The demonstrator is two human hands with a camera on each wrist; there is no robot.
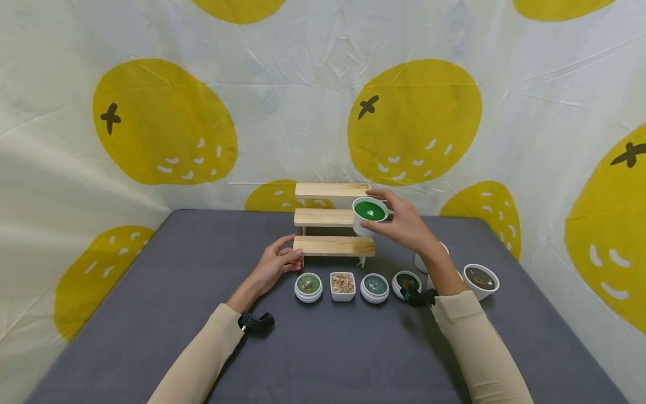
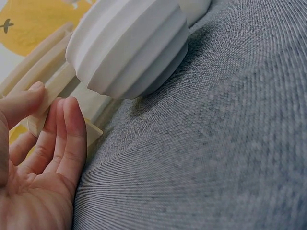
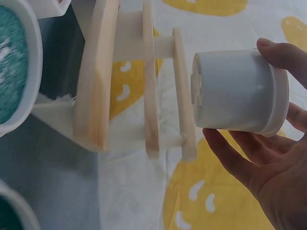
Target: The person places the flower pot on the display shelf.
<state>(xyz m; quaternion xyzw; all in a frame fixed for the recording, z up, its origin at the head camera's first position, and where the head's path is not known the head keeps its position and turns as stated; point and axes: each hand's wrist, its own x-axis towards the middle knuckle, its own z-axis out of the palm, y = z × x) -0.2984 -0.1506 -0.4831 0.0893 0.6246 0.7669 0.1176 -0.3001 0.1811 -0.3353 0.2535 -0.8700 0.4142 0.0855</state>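
A three-step wooden display stand stands at the far side of the table. My left hand pinches the left end of its lowest board between thumb and fingers. In my right hand is a white cup with a glossy green filling. Thumb and fingers grip the cup around its rim and side. It is held up at the right of the stand, in front of the boards' right ends in the head view, its base facing the stand in the right wrist view.
In front of the stand sit a green-topped white pot, a square dish of beige bits, a teal-topped pot and a dark green one. Further right is a brown-topped cup, with more white cups partly behind my right forearm.
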